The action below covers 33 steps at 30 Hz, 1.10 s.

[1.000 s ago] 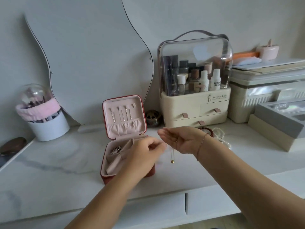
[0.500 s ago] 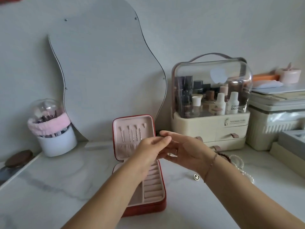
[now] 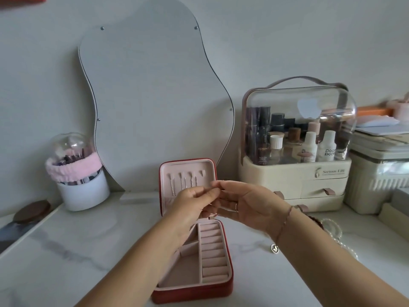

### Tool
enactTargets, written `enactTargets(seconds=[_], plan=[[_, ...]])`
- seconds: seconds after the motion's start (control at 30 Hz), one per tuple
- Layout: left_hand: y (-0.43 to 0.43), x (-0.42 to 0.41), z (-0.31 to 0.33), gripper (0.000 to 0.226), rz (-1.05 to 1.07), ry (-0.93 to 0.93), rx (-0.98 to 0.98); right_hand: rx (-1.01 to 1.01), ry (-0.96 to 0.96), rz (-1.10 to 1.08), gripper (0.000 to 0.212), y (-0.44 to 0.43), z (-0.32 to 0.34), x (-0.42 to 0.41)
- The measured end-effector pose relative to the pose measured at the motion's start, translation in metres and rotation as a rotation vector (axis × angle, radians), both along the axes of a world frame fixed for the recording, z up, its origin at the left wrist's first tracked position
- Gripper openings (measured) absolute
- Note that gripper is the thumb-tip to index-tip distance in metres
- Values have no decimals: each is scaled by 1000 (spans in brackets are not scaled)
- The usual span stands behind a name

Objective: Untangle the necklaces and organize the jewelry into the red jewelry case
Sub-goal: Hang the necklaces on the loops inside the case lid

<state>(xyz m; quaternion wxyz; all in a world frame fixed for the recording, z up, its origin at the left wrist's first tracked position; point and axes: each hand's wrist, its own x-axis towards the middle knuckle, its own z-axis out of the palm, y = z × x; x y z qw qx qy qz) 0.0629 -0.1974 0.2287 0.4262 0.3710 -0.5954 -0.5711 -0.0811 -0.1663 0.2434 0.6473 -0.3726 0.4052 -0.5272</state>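
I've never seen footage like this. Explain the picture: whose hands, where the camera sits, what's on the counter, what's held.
There is no machine here: a person works with two bare hands, and one wide camera worn on their head looks forward and down, so the arms enter from the bottom. The left hand and right hand meet fingertip to fingertip in front of the open red jewelry case with pink lining, whose upright lid has thin chains hung in it. They seem to pinch something too fine to make out. On the white marble counter also lie a small round charm and a strand of white pearls. Behind stand a wavy-edged mirror, a cream cosmetics organiser with a clear dome and a white brush pot with a pink band.
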Motion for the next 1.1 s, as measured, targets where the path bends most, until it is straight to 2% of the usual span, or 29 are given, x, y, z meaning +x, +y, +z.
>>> enactTargets(seconds=[0.13, 0.3, 0.43, 0.63, 0.73, 0.93, 1.1], plan=[[-2, 5, -1, 16, 9, 27, 12, -23, 128, -72, 16, -3, -5, 0], [-1, 7, 8, 18, -62, 122, -6, -3, 159, -94, 11, 1, -21, 3], [0, 8, 17, 18, -113, 176, 55, -6, 201, -69, 18, 7, -33, 5], [2, 8, 25, 18, -168, 151, 71, -24, 215, -2, 6, 13, -44, 11], [3, 9, 27, 17, -197, 123, 90, -41, 202, 13, 7, 16, -45, 14], [2, 13, 27, 14, -282, 205, 188, -46, 94, 34, 15, 23, -44, 17], [-2, 16, 27, 17, -291, 331, 245, 22, -188, 3, 29, 27, -45, 16]])
